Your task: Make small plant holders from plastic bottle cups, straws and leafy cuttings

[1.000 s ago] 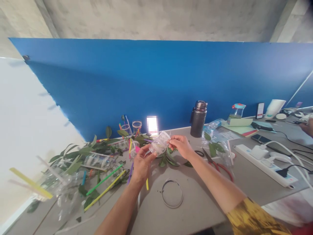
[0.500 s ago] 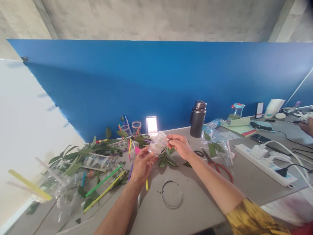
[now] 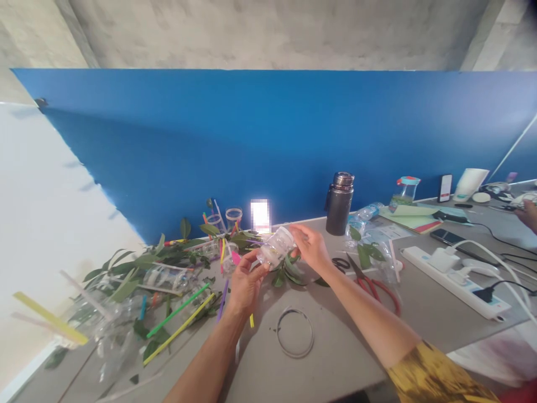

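Above the grey table (image 3: 344,358) both my hands hold a cut piece of clear ribbed plastic bottle (image 3: 277,247). My left hand (image 3: 244,281) grips its lower left end with fingers and thumb. My right hand (image 3: 310,247) is closed on its upper right end. Under the bottle piece lie green leaves (image 3: 289,273). A ring of clear plastic (image 3: 295,331) lies flat on the table just in front of my hands.
A heap of leaves, coloured straws (image 3: 178,319) and clear bottle parts covers the table's left. Red-handled scissors (image 3: 369,280) lie right of my hands. Farther back stand a dark flask (image 3: 339,203), a crushed bottle (image 3: 363,215), notebooks, phones and a white power strip (image 3: 455,280). Another person's hand (image 3: 529,214) shows far right.
The bottle piece has tilted and turned slightly between my hands. My right hand moved up over its upper end, and my left thumb shifted along its lower end.
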`<state>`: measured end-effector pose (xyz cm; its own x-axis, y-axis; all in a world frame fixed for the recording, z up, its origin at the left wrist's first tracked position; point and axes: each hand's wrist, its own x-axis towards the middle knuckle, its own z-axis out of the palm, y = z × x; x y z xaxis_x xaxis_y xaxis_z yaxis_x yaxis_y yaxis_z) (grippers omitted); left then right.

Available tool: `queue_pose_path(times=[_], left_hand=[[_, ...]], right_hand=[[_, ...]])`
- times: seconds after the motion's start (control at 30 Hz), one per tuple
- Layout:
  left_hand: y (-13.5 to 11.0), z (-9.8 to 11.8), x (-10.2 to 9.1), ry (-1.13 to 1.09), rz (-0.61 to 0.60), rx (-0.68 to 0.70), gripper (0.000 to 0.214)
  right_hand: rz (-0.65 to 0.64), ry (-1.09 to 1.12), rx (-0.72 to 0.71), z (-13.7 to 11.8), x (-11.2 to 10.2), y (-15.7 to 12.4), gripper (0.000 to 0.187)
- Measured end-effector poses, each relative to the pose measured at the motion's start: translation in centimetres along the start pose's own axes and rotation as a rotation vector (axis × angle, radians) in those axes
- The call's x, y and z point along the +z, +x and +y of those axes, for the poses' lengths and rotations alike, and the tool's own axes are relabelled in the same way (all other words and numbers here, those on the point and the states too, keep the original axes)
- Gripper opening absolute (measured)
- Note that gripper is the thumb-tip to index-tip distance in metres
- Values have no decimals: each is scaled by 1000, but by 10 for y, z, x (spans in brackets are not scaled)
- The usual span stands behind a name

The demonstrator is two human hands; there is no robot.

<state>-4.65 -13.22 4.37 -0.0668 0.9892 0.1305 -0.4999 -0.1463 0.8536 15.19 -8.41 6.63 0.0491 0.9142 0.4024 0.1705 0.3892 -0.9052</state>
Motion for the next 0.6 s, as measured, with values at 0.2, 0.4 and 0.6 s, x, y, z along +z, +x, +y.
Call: queue_pose_path(times=[0.2,0.4,0.6], left_hand=[[4,9,-5,-12,92,69,50],[1,4,-3,100,68,107,59],[6,11,-8,-79,84,-8,44]], right_hand=[[-45,-42,-3,0,-7,4,42],[-196,176,127,-8,0,0,33],[-134,117,150,-4,-6,6,17]])
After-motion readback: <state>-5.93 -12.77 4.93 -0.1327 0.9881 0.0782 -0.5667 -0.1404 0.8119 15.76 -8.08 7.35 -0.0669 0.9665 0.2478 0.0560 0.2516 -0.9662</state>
